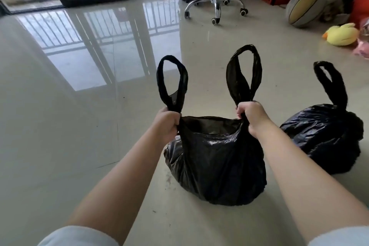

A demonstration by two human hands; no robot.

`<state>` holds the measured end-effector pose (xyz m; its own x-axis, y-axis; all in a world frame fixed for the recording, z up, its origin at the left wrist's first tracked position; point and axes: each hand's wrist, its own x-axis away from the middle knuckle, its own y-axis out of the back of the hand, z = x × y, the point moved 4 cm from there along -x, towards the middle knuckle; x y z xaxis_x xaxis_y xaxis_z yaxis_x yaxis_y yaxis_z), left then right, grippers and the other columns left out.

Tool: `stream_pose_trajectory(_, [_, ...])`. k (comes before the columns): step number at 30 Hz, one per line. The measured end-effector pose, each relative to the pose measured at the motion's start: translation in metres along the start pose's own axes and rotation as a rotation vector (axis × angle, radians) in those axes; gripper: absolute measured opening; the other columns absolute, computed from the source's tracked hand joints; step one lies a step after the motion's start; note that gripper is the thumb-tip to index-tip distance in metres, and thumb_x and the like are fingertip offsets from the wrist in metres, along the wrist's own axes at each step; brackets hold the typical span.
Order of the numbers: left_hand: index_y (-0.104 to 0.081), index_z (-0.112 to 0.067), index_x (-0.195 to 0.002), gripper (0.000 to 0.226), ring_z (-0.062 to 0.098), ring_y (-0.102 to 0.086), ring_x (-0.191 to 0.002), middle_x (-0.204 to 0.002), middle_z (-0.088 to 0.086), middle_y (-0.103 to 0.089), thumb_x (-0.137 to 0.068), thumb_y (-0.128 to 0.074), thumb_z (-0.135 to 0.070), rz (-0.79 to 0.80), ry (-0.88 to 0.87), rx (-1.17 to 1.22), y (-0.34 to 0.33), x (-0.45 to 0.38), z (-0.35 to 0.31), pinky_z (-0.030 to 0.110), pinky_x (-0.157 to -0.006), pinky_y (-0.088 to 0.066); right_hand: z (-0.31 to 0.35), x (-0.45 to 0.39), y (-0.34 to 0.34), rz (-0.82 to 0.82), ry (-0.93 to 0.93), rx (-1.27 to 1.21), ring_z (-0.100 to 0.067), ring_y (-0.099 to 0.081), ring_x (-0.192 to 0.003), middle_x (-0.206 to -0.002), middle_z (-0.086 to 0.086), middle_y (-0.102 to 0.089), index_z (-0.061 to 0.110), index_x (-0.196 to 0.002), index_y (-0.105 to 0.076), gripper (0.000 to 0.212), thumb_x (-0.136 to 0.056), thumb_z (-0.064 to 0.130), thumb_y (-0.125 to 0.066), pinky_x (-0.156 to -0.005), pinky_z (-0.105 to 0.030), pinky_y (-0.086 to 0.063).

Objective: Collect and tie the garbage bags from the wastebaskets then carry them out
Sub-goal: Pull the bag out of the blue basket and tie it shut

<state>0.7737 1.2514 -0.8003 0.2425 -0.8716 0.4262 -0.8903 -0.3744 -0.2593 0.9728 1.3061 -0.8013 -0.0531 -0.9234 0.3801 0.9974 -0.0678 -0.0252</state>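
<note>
Black crinkly bag (215, 162) sits on glossy tile, another bag (327, 138) just beside it. Left hand (166, 124) and right hand (252, 117) each grip a looped handle.

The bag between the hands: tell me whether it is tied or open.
Open. The bag has its mouth gaping; the left hand and right hand hold its two handle loops apart, unknotted.

Bare floor (60, 126) lay open to the left; a second bag (327, 138) blocked the right, a chair base (216, 4) stood far.
</note>
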Motion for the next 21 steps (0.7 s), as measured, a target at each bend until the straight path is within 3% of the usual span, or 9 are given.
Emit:
stream_pose_trajectory(2, [-0.045, -0.002, -0.072, 0.037, 0.017, -0.039, -0.061, -0.068, 0.007, -0.039, -0.082, -0.020, 0.023, 0.095, 0.029, 0.030, -0.007, -0.003, 0.008, 0.025, -0.060, -0.034, -0.006, 0.004, 0.006, 0.030, -0.028, 0.138, -0.019, -0.041, -0.064, -0.067, -0.006, -0.044, 0.007, -0.058, -0.050, 0.017, -0.072, -0.003, -0.048, -0.061, -0.026, -0.036])
stream_pose_trajectory(6, [-0.051, -0.004, -0.088, 0.023, 0.017, -0.066, -0.072, -0.060, 0.000, -0.070, -0.093, -0.031, 0.006, 0.285, 0.006, 0.075, -0.018, -0.004, 0.009, 0.026, -0.064, -0.057, -0.003, 0.009, 0.028, 0.056, 0.048, -0.002, -0.017, -0.058, -0.077, -0.069, -0.001, -0.065, 0.009, -0.065, -0.058, 0.033, -0.092, 0.001, -0.042, -0.082, -0.028, -0.047])
stream_pose_trajectory(8, [-0.045, -0.007, -0.080, 0.026, 0.013, -0.069, -0.056, -0.040, -0.002, -0.057, -0.096, -0.027, 0.002, 0.308, -0.055, 0.107, -0.028, -0.002, 0.003, 0.030, -0.073, -0.055, 0.003, 0.013, 0.037, 0.078, 0.086, -0.212, -0.010, -0.066, -0.068, -0.060, 0.005, -0.072, 0.011, -0.068, -0.056, 0.035, -0.097, 0.009, -0.037, -0.071, -0.024, -0.053])
stream_pose_trajectory(10, [-0.041, -0.010, -0.074, 0.031, 0.012, -0.057, -0.036, -0.030, -0.004, -0.037, -0.096, -0.023, 0.001, 0.298, -0.100, 0.154, -0.036, -0.001, -0.001, 0.031, -0.080, -0.050, 0.008, 0.016, 0.040, 0.108, 0.100, -0.418, -0.009, -0.070, -0.062, -0.058, 0.003, -0.073, 0.013, -0.072, -0.052, 0.034, -0.099, 0.015, -0.031, -0.062, -0.023, -0.058])
stream_pose_trajectory(13, [-0.036, -0.014, -0.068, 0.032, 0.008, -0.031, -0.026, -0.029, -0.007, -0.027, -0.094, -0.022, -0.002, 0.299, -0.054, 0.253, -0.045, 0.000, 0.001, 0.026, -0.061, -0.053, 0.012, 0.017, 0.029, 0.110, 0.096, -0.524, -0.010, -0.063, -0.045, -0.039, 0.005, -0.058, 0.013, -0.072, -0.047, 0.034, -0.100, 0.018, -0.028, -0.053, -0.020, -0.055])
stream_pose_trajectory(15, [-0.026, -0.014, -0.061, 0.032, 0.007, -0.024, -0.024, -0.027, -0.007, -0.024, -0.091, -0.022, -0.005, 0.267, 0.015, 0.369, -0.049, 0.000, 0.004, 0.017, -0.045, -0.047, 0.009, 0.014, 0.016, 0.098, 0.078, -0.397, -0.005, -0.041, -0.027, -0.028, 0.008, -0.038, 0.013, -0.069, -0.043, 0.035, -0.100, 0.019, -0.029, -0.043, -0.017, -0.042])
stream_pose_trajectory(17, [-0.024, -0.016, -0.060, 0.031, 0.008, -0.023, -0.024, -0.029, -0.006, -0.024, -0.088, -0.025, -0.004, 0.210, 0.077, 0.385, -0.051, 0.000, 0.008, 0.013, -0.039, -0.039, 0.002, 0.012, 0.006, 0.096, 0.059, -0.069, -0.002, -0.024, -0.022, -0.025, 0.009, -0.027, 0.014, -0.067, -0.040, 0.032, -0.099, 0.019, -0.035, -0.033, -0.013, -0.029])
stream_pose_trajectory(19, [-0.027, -0.015, -0.061, 0.027, 0.009, -0.025, -0.024, -0.038, -0.003, -0.026, -0.083, -0.027, 0.001, 0.152, 0.133, 0.204, -0.048, -0.002, 0.012, 0.018, -0.043, -0.038, -0.006, 0.013, -0.002, 0.152, 0.008, 0.137, -0.002, -0.022, -0.023, -0.036, 0.007, -0.028, 0.016, -0.069, -0.038, 0.028, -0.095, 0.026, -0.042, -0.029, -0.012, -0.024])
stream_pose_trajectory(21, [-0.028, -0.012, -0.062, 0.027, 0.011, -0.032, -0.028, -0.053, 0.002, -0.026, -0.082, -0.026, 0.005, 0.134, 0.202, -0.037, -0.038, -0.003, 0.017, 0.024, -0.050, -0.037, -0.012, 0.014, -0.005, 0.195, -0.047, 0.126, -0.003, -0.025, -0.025, -0.054, 0.001, -0.027, 0.018, -0.070, -0.037, 0.028, -0.093, 0.032, -0.041, -0.030, -0.013, -0.027])
